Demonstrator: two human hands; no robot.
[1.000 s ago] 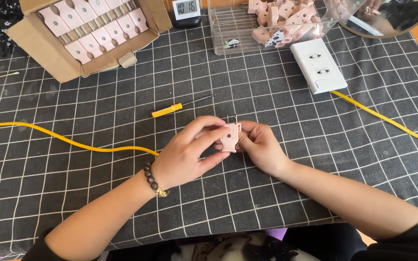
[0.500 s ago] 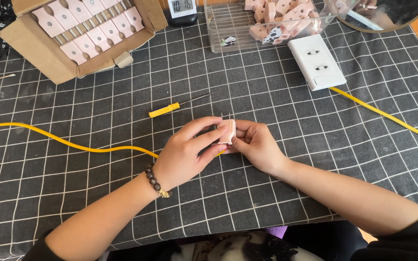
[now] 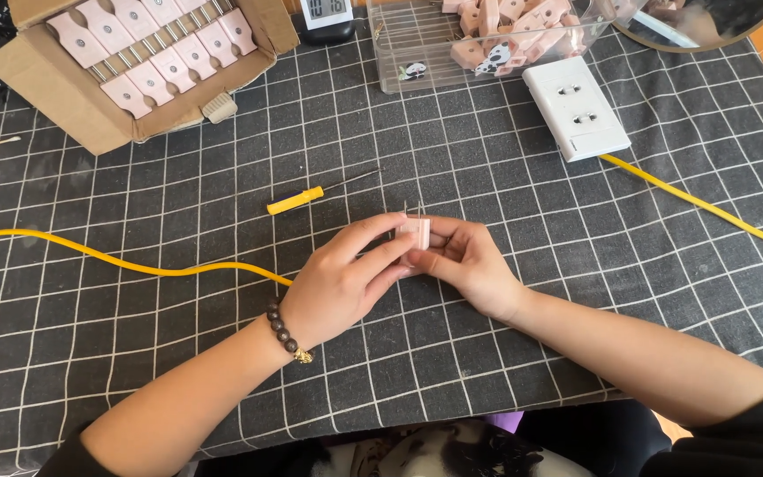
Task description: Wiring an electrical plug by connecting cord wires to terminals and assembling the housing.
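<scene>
Both hands meet at the centre of the frame, pinching one small pink plug piece point(image 3: 415, 233) between them. The left hand point(image 3: 339, 283) closes its grip on it from the left, fingers laid along its side; the right hand point(image 3: 463, 263) clamps it from the right, thumb pressed to its lower edge. The piece is held up off the checked surface point(image 3: 576, 230), standing upright: its long axis runs top to bottom in the frame, and what look like two thin metal prongs point toward the upper edge, though they are hard to make out. This reads as a fitting or pressing step, the two halves being squeezed together. The next move likely calls for steady pressure from both sides with the prongs kept straight. Just up and left lies a yellow-handled screwdriver point(image 3: 297, 200). A yellow cable point(image 3: 134, 263) trails left. Upper left, a cardboard box point(image 3: 64, 115) of pink pieces; upper right, a white socket strip point(image 3: 576, 108).
</scene>
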